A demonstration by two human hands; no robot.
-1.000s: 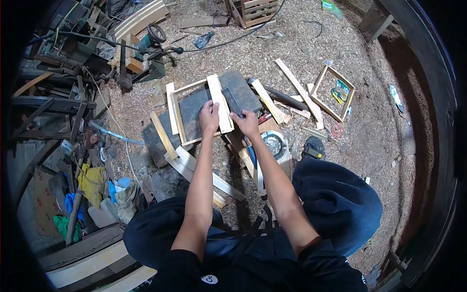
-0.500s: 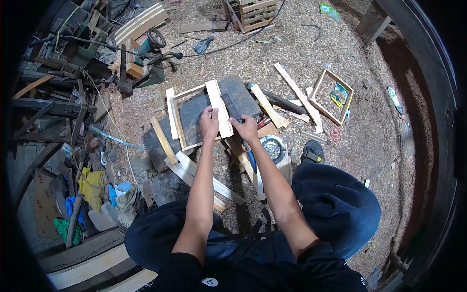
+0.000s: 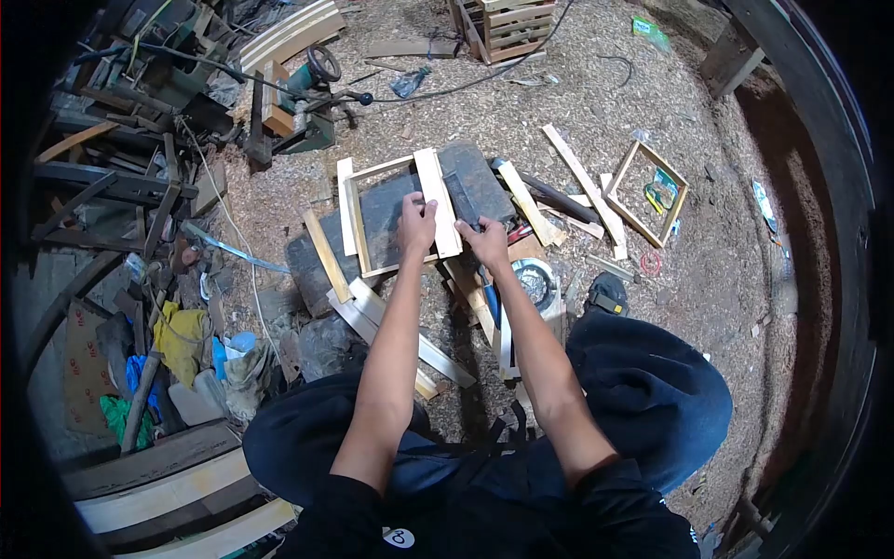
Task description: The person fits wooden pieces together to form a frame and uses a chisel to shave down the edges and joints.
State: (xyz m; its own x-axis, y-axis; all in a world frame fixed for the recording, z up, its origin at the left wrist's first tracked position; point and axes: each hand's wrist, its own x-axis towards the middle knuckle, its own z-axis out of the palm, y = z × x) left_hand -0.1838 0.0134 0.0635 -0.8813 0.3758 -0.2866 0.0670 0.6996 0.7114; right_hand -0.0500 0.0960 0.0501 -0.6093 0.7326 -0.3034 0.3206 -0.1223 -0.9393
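A pale wooden slat (image 3: 434,182) lies across the right side of a rectangular wooden frame (image 3: 358,228), which rests on a dark, worn block (image 3: 382,200). My left hand (image 3: 416,226) is at the slat's left edge, with its thumb on the wood and its fingers bent beside it. On the other side, my right hand (image 3: 487,247) has its thumb near the slat's right edge and its fingers apart from the thumb. A long dark flat tool (image 3: 460,197) lies between slat and right hand. Another slat (image 3: 346,200) runs along the frame's left side.
Loose wood strips (image 3: 326,256) surround the block. A round container (image 3: 534,282) stands near my right forearm. A second wooden frame (image 3: 678,202) lies on the shavings at right. Machinery (image 3: 303,116) and cloths (image 3: 182,345) are at left, a slatted crate (image 3: 507,33) at the back.
The whole view has shifted, so things appear slightly further right. My left thumb has moved further onto the slat. The slat keeps its place on the frame.
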